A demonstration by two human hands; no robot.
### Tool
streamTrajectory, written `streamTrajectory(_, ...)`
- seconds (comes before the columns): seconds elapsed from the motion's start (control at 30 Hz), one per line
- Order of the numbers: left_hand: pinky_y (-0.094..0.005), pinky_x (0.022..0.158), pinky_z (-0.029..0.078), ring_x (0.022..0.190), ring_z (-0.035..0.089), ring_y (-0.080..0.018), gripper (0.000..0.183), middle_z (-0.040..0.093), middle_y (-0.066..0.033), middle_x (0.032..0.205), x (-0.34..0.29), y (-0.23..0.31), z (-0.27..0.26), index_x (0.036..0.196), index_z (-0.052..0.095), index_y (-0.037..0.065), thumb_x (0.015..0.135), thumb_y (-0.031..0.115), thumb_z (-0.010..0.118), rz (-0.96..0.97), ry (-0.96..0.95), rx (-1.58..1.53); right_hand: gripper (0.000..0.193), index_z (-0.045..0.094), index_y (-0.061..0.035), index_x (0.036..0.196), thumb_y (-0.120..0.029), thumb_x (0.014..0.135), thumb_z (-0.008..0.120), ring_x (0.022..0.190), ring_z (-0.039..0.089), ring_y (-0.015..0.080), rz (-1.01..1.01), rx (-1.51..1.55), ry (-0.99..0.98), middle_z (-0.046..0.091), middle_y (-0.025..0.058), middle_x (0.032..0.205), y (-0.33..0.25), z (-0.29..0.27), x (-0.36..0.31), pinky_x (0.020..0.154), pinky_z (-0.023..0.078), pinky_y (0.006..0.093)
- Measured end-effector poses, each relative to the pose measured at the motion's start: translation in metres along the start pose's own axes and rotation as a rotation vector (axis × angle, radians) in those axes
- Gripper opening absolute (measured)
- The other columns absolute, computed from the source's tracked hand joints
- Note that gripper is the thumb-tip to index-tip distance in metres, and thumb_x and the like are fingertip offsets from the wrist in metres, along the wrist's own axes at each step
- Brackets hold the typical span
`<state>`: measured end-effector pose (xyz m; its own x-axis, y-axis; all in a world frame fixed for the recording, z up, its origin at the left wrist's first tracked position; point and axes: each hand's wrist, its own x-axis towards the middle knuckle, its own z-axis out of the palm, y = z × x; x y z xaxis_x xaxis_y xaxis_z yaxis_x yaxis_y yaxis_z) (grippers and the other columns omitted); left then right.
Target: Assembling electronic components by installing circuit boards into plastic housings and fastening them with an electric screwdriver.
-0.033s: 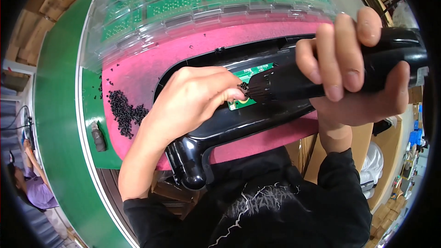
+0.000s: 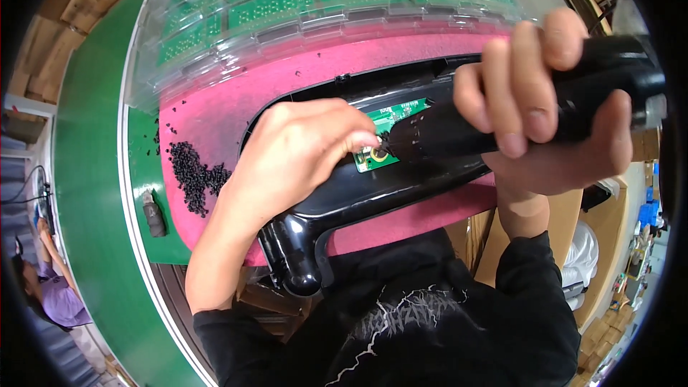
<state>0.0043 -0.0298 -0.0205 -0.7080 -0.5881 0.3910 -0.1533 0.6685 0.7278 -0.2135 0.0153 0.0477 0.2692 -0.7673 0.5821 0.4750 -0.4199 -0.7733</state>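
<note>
My right hand (image 2: 527,93) grips a black electric screwdriver (image 2: 459,125), its thumb sticking out. The tool's tapered front points left over a green circuit board (image 2: 405,110). That board lies inside a long, glossy black plastic housing (image 2: 373,190) with a rounded leg at its near left. My left hand (image 2: 304,140) is closed in a pinch at the tool's tip, over the board's left end. Small black screws (image 2: 385,137) show between the pinched fingertips and the tip; exactly how they are held is partly hidden.
Small black screws (image 2: 192,175) lie heaped on the pink mat (image 2: 215,118), left of the housing. Clear plastic trays with green circuit boards (image 2: 276,11) stand at the far side. A dark, stubby object (image 2: 153,216) rests on the green table (image 2: 97,150). Another person (image 2: 61,290) sits at far left.
My left fingertips have shifted slightly up and left. The screwdriver and my right hand have moved a little, and the tool's front now sits slightly farther right.
</note>
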Motion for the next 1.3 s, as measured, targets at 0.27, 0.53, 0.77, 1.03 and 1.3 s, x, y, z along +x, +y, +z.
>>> streamTrajectory(0.27, -0.0299, 0.053, 0.047, 0.055, 0.060, -0.0167, 0.013, 0.063, -0.0102, 0.068, 0.003, 0.006, -0.001, 0.083, 0.067, -0.002, 0.090, 0.009, 0.068, -0.149, 0.190, 0.147, 0.046, 0.049, -0.0069, 0.104, -0.048, 0.089, 0.063, 0.050, 0.046, 0.0093, 0.194, -0.137, 0.105, 0.052, -0.0012, 0.065, 0.021, 0.006, -0.007, 0.051, 0.038, 0.0262)
streamTrajectory(0.53, -0.0438, 0.061, 0.048, 0.068, 0.062, -0.0371, 0.023, 0.061, -0.0149, 0.073, 0.002, 0.012, -0.002, 0.081, 0.057, 0.000, 0.094, 0.018, 0.063, -0.244, 0.218, 0.144, 0.049, 0.049, -0.0059, 0.102, -0.047, 0.088, 0.070, 0.050, 0.047, 0.0100, 0.247, -0.154, 0.023, 0.051, 0.0003, 0.065, 0.031, 0.014, -0.003, 0.050, 0.039, 0.0254)
streamTrajectory(0.77, -0.0438, 0.066, 0.049, 0.075, 0.063, -0.0374, 0.016, 0.063, -0.0160, 0.081, 0.000, 0.004, -0.001, 0.090, 0.059, 0.000, 0.092, 0.016, 0.064, -0.159, 0.212, 0.128, 0.048, 0.049, -0.0058, 0.100, -0.046, 0.087, 0.071, 0.048, 0.045, 0.0098, 0.212, -0.199, 0.001, 0.049, -0.0002, 0.063, 0.040, 0.017, 0.000, 0.049, 0.039, 0.0252)
streamTrajectory(1.03, -0.0437, 0.071, 0.052, 0.082, 0.066, -0.0361, 0.015, 0.067, -0.0157, 0.086, -0.003, -0.002, 0.001, 0.089, 0.065, 0.000, 0.088, 0.015, 0.066, -0.179, 0.093, 0.085, 0.046, 0.048, -0.0058, 0.100, -0.045, 0.087, 0.068, 0.047, 0.045, 0.0097, 0.253, -0.200, -0.025, 0.048, -0.0012, 0.061, 0.033, 0.021, 0.001, 0.048, 0.038, 0.0258)
streamTrajectory(1.3, -0.0379, 0.065, 0.050, 0.071, 0.063, -0.0314, 0.016, 0.064, -0.0131, 0.079, -0.003, -0.002, 0.002, 0.085, 0.064, -0.003, 0.082, 0.010, 0.073, -0.018, -0.127, -0.022, 0.043, 0.051, -0.0102, 0.107, -0.048, 0.090, 0.063, 0.054, 0.051, 0.0057, -0.048, -0.059, 0.022, 0.053, -0.0062, 0.068, 0.007, 0.010, -0.010, 0.059, 0.041, 0.0253)
